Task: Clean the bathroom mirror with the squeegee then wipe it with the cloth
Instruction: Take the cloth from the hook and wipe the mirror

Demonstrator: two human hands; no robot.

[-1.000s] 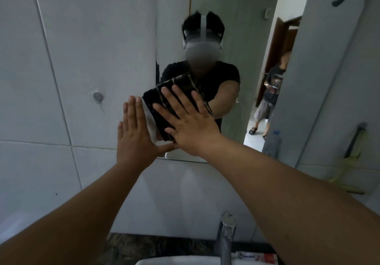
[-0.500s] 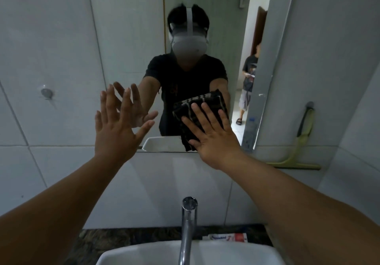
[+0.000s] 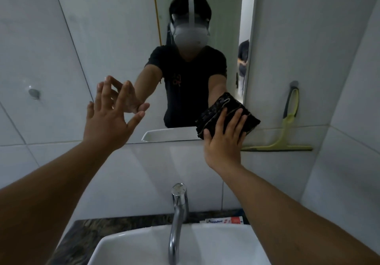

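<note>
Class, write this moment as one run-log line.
phase: cloth wipe | right hand: presses dark cloth flat on mirror, lower right corner | left hand: open | squeegee: hangs on wall

The cloth (image 3: pixel 227 115) has been slid rightward under the right hand (image 3: pixel 224 141) to the mirror (image 3: pixel 197 17)'s lower right corner.

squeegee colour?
Yellow-green squeegee with a dark grip, hanging on the wall right of the mirror; head view.
</note>
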